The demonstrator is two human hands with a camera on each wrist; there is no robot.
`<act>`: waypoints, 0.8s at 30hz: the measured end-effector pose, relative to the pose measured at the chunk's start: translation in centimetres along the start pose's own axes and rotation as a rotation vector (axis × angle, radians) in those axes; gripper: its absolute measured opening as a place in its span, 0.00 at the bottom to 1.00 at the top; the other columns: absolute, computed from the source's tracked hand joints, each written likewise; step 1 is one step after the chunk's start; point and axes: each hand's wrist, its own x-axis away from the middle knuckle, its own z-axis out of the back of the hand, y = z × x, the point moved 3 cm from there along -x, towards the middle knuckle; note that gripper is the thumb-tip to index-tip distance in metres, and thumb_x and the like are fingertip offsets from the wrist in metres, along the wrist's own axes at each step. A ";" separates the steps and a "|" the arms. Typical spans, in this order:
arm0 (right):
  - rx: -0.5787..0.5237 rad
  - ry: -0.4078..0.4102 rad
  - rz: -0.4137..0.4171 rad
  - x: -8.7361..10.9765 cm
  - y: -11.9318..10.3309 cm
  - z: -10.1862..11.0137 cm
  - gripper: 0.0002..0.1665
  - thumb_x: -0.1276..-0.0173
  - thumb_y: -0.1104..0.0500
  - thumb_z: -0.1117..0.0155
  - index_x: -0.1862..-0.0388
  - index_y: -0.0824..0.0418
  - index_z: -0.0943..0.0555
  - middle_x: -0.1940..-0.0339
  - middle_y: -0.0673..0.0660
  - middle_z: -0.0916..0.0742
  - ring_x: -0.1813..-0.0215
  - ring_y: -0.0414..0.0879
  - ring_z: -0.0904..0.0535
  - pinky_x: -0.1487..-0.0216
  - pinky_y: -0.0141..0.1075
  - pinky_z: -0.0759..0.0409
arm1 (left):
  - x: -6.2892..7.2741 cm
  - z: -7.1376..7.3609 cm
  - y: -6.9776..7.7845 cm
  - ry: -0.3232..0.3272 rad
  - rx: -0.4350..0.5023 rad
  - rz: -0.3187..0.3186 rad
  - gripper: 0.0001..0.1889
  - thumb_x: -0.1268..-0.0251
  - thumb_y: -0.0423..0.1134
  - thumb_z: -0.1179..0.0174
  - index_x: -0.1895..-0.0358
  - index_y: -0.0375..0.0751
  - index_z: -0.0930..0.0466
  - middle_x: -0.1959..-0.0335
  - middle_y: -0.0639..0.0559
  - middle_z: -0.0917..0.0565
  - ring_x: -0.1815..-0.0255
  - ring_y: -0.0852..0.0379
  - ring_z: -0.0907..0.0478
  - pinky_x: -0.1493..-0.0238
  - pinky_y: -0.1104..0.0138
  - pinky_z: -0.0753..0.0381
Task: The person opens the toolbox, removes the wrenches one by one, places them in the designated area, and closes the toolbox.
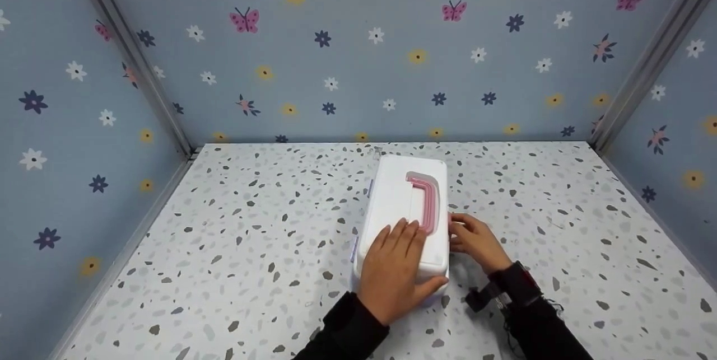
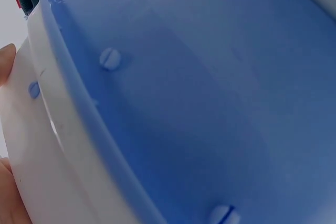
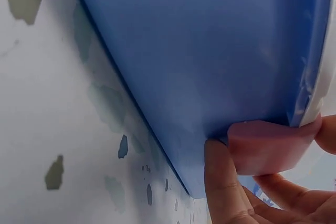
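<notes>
A storage box stands on the table, with a white lid [image 1: 390, 192] and a pink carrying handle [image 1: 429, 203] lying folded in the lid's recess. In the wrist views its body [image 3: 199, 45] looks blue. My left hand [image 1: 392, 273] rests on the near end of the lid, fingers stretched toward the handle and thumb out to the right. At the box's right side, my right hand [image 1: 480, 241] pinches a pink latch [image 3: 270, 148]. One digit lies at the latch's lower edge and another touches its upper end by the lid rim. The lid sits down on the body.
White speckled tabletop [image 1: 252, 209] surrounds the box. Blue flowered panels [image 1: 358, 69] stand at the back and both sides, joined by grey metal posts [image 1: 131, 52]. A small clear piece [image 1: 376, 152] shows behind the box's far end.
</notes>
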 end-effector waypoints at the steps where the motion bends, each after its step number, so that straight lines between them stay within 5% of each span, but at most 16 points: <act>1: -0.005 -0.004 -0.004 0.0 0.0 0.0 0.27 0.23 0.56 0.50 0.33 0.72 0.32 0.46 0.70 0.18 0.59 0.45 0.14 0.52 0.38 0.14 | 0.0 0.0 0.0 0.002 -0.002 -0.001 0.45 0.44 0.76 0.49 0.33 0.44 0.29 0.36 0.48 0.22 0.32 0.50 0.27 0.30 0.55 0.31; 15: -0.131 -0.087 -0.037 0.1 0.5 0.2 0.28 0.22 0.56 0.50 0.32 0.72 0.37 0.54 0.58 0.14 0.60 0.42 0.16 0.54 0.34 0.16 | 0.2 -0.3 -0.1 0.049 -0.005 -0.018 0.44 0.41 0.75 0.50 0.35 0.42 0.28 0.38 0.48 0.20 0.34 0.51 0.26 0.31 0.56 0.31; 24: 0.035 0.037 -0.013 0.2 -0.2 0.8 0.26 0.27 0.54 0.41 0.37 0.68 0.31 0.59 0.59 0.16 0.64 0.41 0.20 0.58 0.32 0.17 | 0.2 -0.2 0.0 0.051 -0.003 -0.021 0.44 0.42 0.75 0.48 0.34 0.43 0.28 0.38 0.48 0.21 0.34 0.50 0.26 0.31 0.55 0.31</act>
